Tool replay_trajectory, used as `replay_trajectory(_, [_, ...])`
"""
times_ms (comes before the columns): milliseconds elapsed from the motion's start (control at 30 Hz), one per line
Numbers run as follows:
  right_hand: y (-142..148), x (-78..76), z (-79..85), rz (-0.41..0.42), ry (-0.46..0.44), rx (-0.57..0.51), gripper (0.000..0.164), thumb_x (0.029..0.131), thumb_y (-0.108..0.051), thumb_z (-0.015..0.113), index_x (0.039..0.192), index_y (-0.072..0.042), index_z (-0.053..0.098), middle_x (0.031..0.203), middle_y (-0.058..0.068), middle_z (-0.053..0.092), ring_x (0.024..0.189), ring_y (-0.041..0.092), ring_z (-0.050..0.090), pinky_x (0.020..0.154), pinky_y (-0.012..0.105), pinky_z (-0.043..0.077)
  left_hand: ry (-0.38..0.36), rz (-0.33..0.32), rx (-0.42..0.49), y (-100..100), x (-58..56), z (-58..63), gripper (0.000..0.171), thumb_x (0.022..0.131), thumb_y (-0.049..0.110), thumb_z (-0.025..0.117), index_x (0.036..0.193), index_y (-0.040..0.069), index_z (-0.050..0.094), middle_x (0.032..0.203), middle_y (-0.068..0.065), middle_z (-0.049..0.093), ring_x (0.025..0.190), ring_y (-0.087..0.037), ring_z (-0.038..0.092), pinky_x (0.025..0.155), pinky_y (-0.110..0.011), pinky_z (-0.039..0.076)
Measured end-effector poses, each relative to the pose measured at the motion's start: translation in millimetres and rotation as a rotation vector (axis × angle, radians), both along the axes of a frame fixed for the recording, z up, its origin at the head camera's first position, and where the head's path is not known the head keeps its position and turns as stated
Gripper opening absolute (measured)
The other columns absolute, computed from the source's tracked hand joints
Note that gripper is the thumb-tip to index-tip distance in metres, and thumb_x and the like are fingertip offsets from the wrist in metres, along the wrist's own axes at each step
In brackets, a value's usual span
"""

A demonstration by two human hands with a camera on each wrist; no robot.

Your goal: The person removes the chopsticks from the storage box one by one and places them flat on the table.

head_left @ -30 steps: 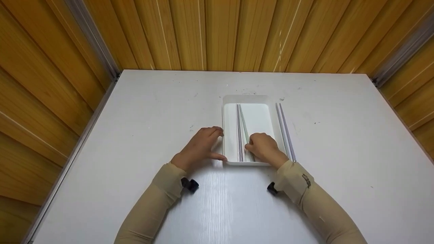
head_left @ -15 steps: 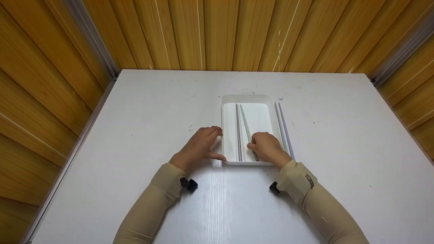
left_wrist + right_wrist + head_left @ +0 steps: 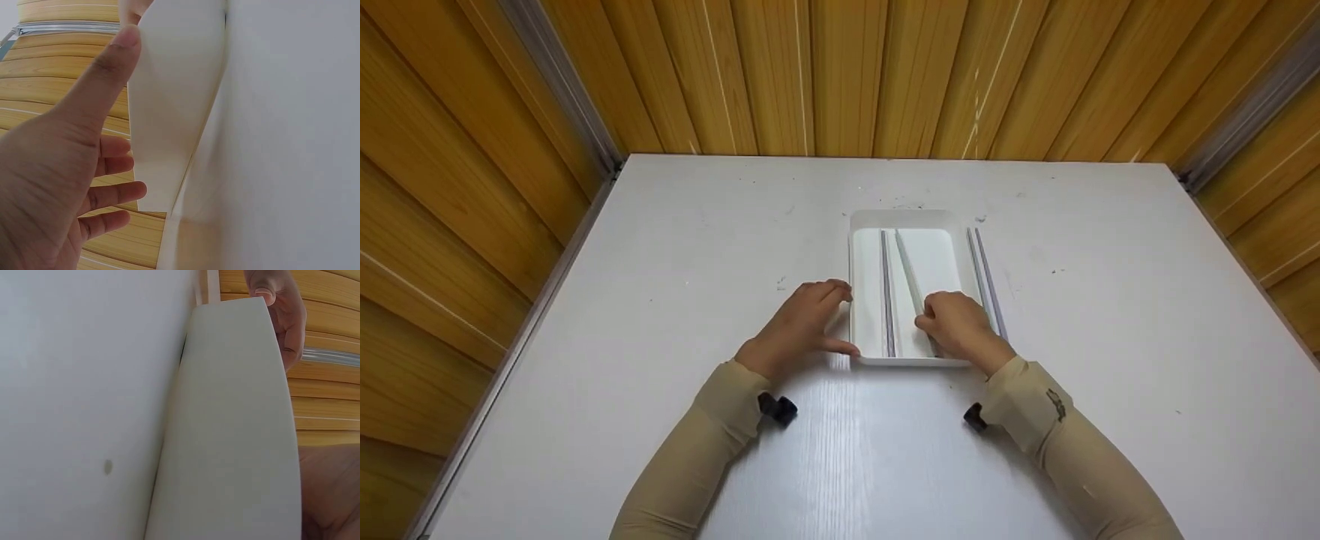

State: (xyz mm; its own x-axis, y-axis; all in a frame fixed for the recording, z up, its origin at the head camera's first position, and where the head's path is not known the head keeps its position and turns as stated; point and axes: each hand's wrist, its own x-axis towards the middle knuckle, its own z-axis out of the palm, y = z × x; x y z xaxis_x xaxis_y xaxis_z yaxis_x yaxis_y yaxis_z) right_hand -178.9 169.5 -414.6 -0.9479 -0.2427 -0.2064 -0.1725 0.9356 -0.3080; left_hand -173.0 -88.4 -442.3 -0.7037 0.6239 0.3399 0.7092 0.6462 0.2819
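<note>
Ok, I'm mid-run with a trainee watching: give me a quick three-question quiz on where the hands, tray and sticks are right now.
1. True or false: the left hand rests against the outer left wall of the white tray.
2. How many thin sticks lie inside the tray?
A) one B) two C) four
3. Fill in: the other pair of sticks lies on the table, just outside the tray's ____ wall.

Key
1. True; the thumb sits at the tray's near corner.
2. B; the right hand is on the near end of one of them.
3. Right.
</note>
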Motion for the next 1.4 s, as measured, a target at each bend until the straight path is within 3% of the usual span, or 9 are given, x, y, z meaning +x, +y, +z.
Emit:
replay_trajectory(867, [22,0.8,12.3,-0.038,0.021,-0.006,0.022,0.09,-0.02,0.054,0.071,-0.009,0.052,0.064,0.0,0.047,0.064,0.016,0.045,0.054,0.026,0.032,-0.003,-0.014,0.022,-1,-0.2,-1.2,0.078,0.064,0.056,0.078,0.116,0.002,0.055,0.128,-0.012,0.059,0.118,-0.025,0.058,0.104,-0.037,0.046])
replay_trajectory(1167, [29,2.2,17.4,-0.05,0.019,-0.008,0.022,0.092,-0.022,0.054,0.078,-0.007,0.059,0.07,0.003,0.057,0.065,0.016,0.049,0.053,0.025,0.036,-0.034,0.011,-0.006,0,-0.5,-0.2,0.079,0.063,0.057,0.078,0.116,0.003,0.055,0.129,-0.008,0.058,0.119,-0.023,0.058,0.105,-0.036,0.045])
replay_trajectory(1400, [34,1.5,21.1,-0.061,0.022,-0.005,0.021,0.091,-0.023,0.054,0.078,-0.007,0.058,0.068,0.002,0.055,0.063,0.016,0.047,0.053,0.025,0.034,-0.039,0.009,-0.001,1,-0.4,0.5,0.08,0.063,0.057,0.078,0.116,0.002,0.055,0.128,-0.01,0.058,0.12,-0.025,0.057,0.105,-0.038,0.044])
